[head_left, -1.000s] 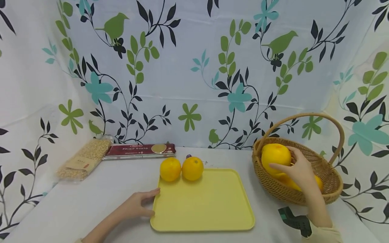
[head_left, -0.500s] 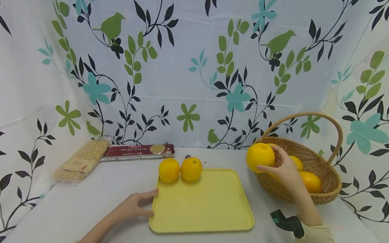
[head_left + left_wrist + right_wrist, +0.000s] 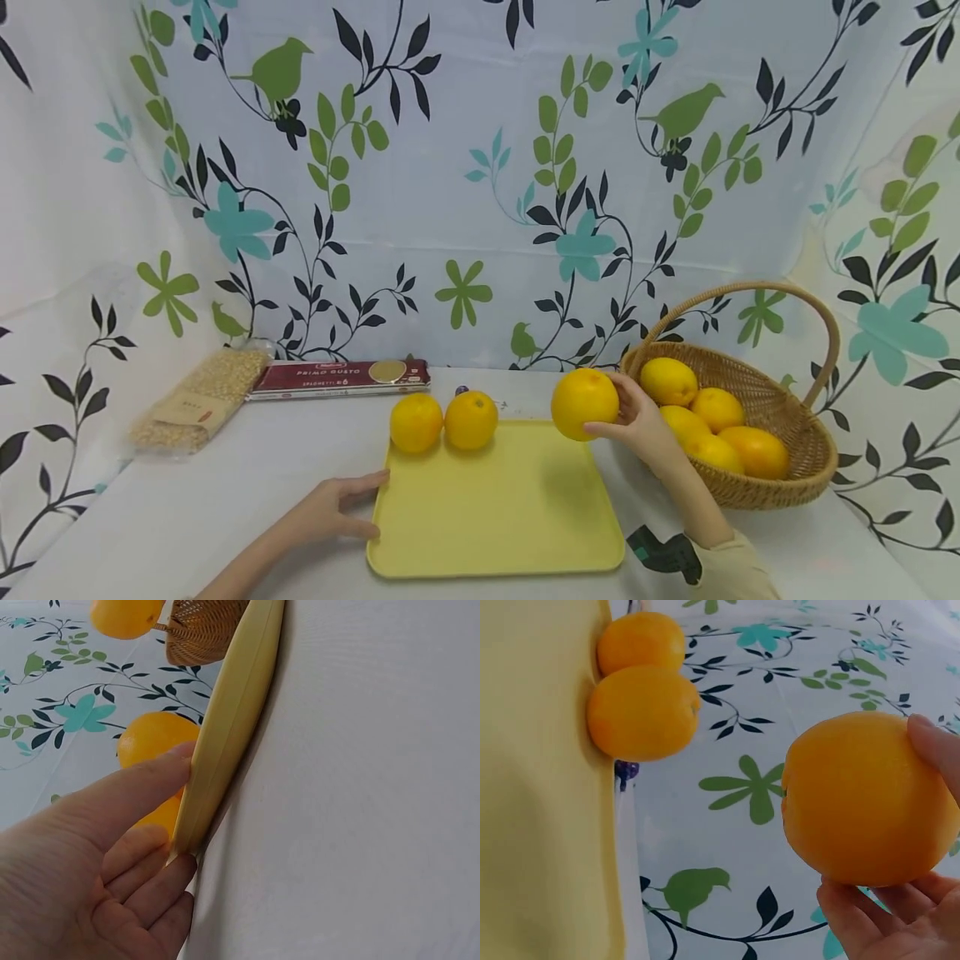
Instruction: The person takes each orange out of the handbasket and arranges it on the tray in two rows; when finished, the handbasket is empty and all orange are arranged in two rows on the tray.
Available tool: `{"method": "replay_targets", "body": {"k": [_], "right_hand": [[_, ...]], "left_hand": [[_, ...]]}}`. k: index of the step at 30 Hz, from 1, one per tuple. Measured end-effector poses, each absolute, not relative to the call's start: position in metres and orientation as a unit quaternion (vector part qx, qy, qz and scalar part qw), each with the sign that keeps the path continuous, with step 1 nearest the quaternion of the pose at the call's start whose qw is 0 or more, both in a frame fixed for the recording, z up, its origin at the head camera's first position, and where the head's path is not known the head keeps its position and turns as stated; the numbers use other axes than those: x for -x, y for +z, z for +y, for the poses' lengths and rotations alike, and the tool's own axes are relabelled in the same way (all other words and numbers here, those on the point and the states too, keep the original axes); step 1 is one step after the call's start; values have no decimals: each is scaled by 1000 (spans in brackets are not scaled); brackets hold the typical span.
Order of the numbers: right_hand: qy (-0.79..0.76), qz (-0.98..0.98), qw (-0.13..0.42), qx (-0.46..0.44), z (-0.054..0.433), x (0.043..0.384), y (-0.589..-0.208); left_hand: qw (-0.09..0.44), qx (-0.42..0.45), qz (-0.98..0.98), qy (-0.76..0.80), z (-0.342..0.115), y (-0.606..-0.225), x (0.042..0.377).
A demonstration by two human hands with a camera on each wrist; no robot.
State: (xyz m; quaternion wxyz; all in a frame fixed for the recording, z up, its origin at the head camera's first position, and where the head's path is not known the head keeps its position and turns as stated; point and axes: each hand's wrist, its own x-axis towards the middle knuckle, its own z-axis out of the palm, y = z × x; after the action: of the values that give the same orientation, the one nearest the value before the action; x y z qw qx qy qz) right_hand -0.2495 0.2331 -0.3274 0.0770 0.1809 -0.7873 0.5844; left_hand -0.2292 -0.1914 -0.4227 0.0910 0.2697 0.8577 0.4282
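My right hand (image 3: 645, 425) pinches an orange (image 3: 585, 404) between thumb and fingers, over the far right corner of the yellow tray (image 3: 495, 517). In the right wrist view the held orange (image 3: 870, 799) hangs apart from the tray, with fingers below it and the thumb at its upper right. My left hand (image 3: 330, 508) holds the tray's left edge. In the left wrist view the thumb (image 3: 142, 791) lies at the rim and the curled fingers (image 3: 161, 892) are at its lower edge. Two oranges (image 3: 416, 422) (image 3: 471, 420) sit side by side at the tray's far left corner.
Right of the tray stands a wicker basket (image 3: 813, 467) with a tall handle and several yellow and orange fruits (image 3: 753, 450). A red spaghetti pack (image 3: 341, 377) and a bag of pale kernels (image 3: 198, 400) lie at the back left, before a patterned cloth (image 3: 480, 208).
My right hand has lifted the orange out of the basket and carried it left, to above the tray's far right corner. My left hand has stayed at the tray's edge.
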Motion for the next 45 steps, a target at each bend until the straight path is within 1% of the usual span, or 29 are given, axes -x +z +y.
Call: {"method": "replay_targets", "body": {"k": [5,8,10,15,19,24,30,38,41,45], "right_hand": [[584,-785,70,-196,221,263,-332],[585,-786,64,-192,212,273,-336],[594,-782,50,-183,206,280,-342],[603,-783,21,-150,195,293,-367],[582,-802,27,-132,188,297,-384],[565,-812,32,-145,186,301,-398],[554,-820,-13,-146,186,308,-412],[566,-811,-19,-147,181,309,-413],[566,-812,-13,-144,176,297,-402],[580,-803,-12,-137,172,293,-399]], "left_hand": [[69,-281,860,419,-191,-422,229],[77,-278,857,427,-191,-422,230],[84,-276,854,433,-191,-422,231],[85,-274,854,434,-191,-423,231],[88,-273,854,434,-191,-425,231],[90,-274,857,427,-191,-424,232],[85,-277,862,415,-192,-422,233],[93,-274,862,416,-191,-422,234],[95,-273,862,416,-191,-422,233],[93,-273,865,412,-191,-421,231]]}}
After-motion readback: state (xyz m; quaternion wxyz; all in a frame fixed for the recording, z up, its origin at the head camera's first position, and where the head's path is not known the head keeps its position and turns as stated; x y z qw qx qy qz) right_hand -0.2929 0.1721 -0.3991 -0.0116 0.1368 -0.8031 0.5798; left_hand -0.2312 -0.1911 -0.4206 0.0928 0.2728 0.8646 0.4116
